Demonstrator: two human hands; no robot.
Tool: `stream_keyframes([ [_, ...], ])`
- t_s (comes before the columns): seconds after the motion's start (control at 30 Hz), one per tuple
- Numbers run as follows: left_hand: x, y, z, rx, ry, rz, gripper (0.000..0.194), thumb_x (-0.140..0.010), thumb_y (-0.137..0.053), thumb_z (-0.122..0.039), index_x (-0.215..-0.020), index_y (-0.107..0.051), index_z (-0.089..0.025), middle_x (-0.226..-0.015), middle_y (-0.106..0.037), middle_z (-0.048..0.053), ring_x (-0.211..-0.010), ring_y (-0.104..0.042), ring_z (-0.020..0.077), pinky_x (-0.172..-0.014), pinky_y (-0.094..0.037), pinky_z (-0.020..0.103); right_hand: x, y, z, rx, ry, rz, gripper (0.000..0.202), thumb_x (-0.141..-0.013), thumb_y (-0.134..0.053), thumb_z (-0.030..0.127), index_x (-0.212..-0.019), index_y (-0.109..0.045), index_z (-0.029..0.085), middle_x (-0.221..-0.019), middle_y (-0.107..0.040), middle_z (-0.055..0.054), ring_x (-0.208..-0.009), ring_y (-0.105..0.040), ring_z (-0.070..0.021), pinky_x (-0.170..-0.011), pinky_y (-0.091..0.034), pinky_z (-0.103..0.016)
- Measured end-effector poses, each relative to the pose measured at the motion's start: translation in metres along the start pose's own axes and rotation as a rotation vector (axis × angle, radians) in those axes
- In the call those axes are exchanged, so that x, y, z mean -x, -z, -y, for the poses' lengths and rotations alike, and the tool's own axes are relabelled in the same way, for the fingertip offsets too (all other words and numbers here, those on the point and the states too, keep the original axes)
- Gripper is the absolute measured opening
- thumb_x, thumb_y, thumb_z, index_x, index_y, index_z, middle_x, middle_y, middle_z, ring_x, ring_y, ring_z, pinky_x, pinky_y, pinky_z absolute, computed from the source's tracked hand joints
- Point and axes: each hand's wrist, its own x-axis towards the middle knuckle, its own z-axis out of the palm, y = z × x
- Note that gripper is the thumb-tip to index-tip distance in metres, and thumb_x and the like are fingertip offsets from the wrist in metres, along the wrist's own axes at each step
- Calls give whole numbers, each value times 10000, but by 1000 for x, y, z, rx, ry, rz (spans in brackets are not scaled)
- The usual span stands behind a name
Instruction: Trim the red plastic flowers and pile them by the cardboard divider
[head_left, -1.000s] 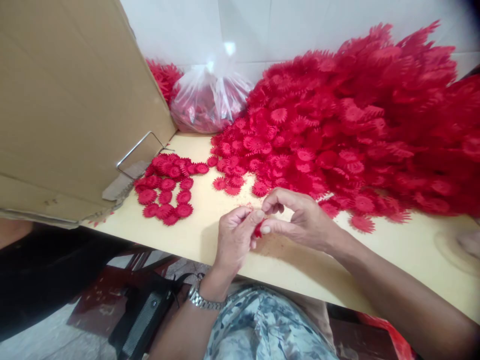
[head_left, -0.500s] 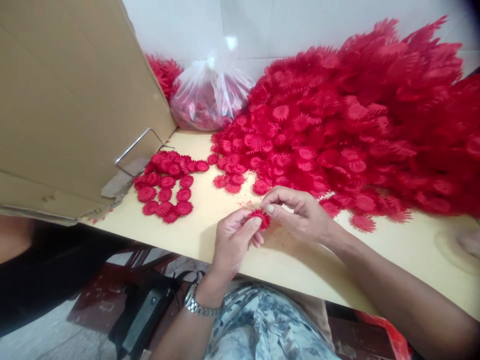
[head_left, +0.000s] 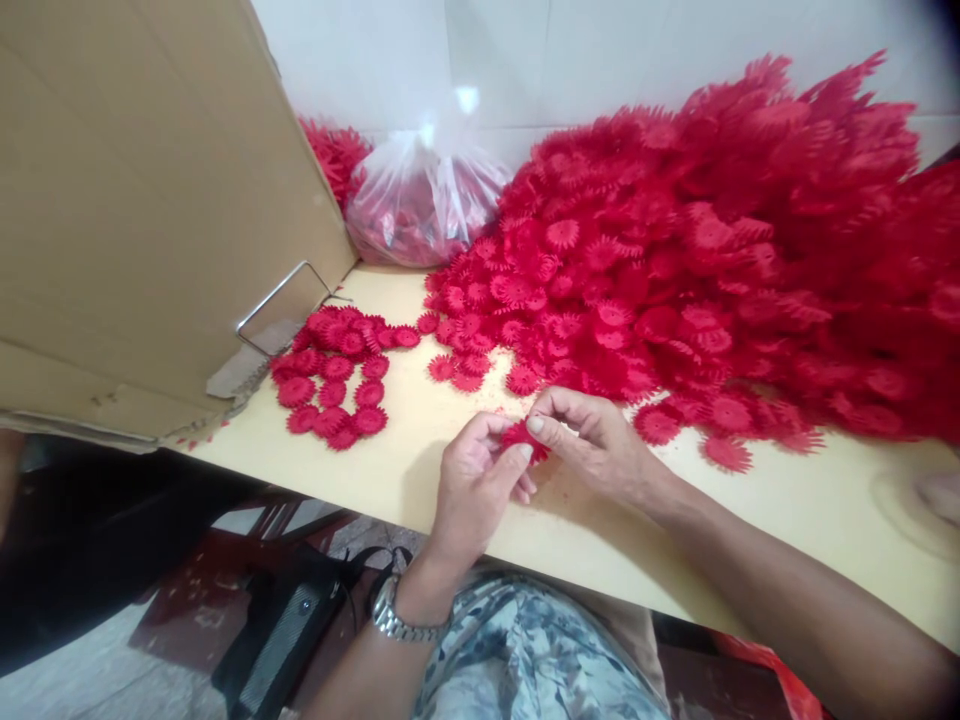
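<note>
Between my two hands is a small red paper flower [head_left: 537, 452] with a fringed edge. My left hand [head_left: 484, 480], with a metal watch on its wrist, pinches the flower between thumb and fingers. The thumb and index finger of my right hand [head_left: 592, 435] close on the flower's upper right edge. Behind my hands, a large heap of red fringed flowers [head_left: 615, 310] rises against the wall. A looped chain of similar flowers [head_left: 335, 393] lies on the table to the left.
A tall cardboard box [head_left: 150, 200] with a metal wire handle [head_left: 274, 297] stands at the left. A clear plastic bag [head_left: 427, 205] of red pieces sits at the back on the pale yellow table [head_left: 420, 440]. Another person's hand [head_left: 939, 497] shows at the right edge.
My right thumb has come down onto the flower, covering more of it. The whole view has shifted slightly.
</note>
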Motion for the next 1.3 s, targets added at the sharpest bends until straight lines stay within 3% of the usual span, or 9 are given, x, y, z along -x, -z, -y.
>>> stream_keyframes([
  [0.23,1,-5,4,117,39,33,136,-753,-616,-268,-782,-528,-169,-571,-563,-41,-474,-540,93,-450,-448,205,0,-4,2,272,-3,-79,347,-921,-390,395,-641,-418,192,-483,-563,30,-475,-551,-98,-486,-397,-216],
  [0.5,0,-10,4,196,87,-58,212,-710,-650,-317,-689,-501,-168,-505,-553,-47,-387,-507,83,-368,-373,182,-1,-4,-7,-164,-29,59,325,-861,-502,453,-694,-446,180,-504,-571,27,-488,-607,-141,-486,-461,-266],
  [0.7,0,-9,6,191,111,-92,341,-664,-676,-453,-625,-488,-171,-402,-490,-66,-307,-406,50,-318,-286,157,-1,-1,-1,-209,-29,45,253,-770,-653,355,-846,-467,200,-594,-606,37,-530,-627,-143,-517,-505,-284],
  [0.87,1,-9,11,213,104,-56,346,-684,-660,-473,-646,-500,-169,-445,-521,-55,-333,-432,56,-334,-313,164,1,4,1,-231,-15,166,214,-807,-605,347,-789,-471,182,-595,-611,15,-545,-637,-163,-528,-508,-309],
  [0.97,2,-7,13,212,70,1,300,-723,-643,-437,-692,-510,-170,-503,-554,-45,-390,-486,70,-374,-359,173,2,3,-1,-146,9,157,204,-859,-528,364,-787,-465,183,-576,-593,16,-525,-620,-155,-512,-481,-291],
  [1.03,2,-5,15,175,39,17,274,-743,-635,-411,-705,-506,-173,-518,-563,-42,-407,-500,72,-390,-373,175,1,3,-3,6,36,45,216,-873,-497,378,-768,-462,192,-561,-555,28,-517,-579,-132,-520,-450,-269],
  [1.13,4,-3,18,112,14,27,246,-760,-629,-364,-684,-493,-173,-502,-561,-42,-396,-492,70,-384,-367,173,-4,14,-4,271,149,-309,233,-856,-514,381,-715,-460,204,-605,-483,28,-541,-477,-109,-502,-375,-239],
  [1.23,7,-2,20,94,35,24,208,-762,-626,-315,-678,-506,-169,-469,-548,-42,-392,-488,73,-384,-366,173,-9,42,-3,564,228,-672,192,-862,-491,343,-718,-484,217,-613,-453,15,-539,-427,-127,-497,-337,-260],
  [1.3,7,-3,19,92,55,-4,164,-752,-628,-281,-698,-529,-164,-458,-547,-44,-389,-485,75,-386,-370,174,-11,62,-3,842,265,-766,175,-868,-467,301,-724,-525,220,-642,-508,-18,-601,-486,-168,-569,-383,-303],
])
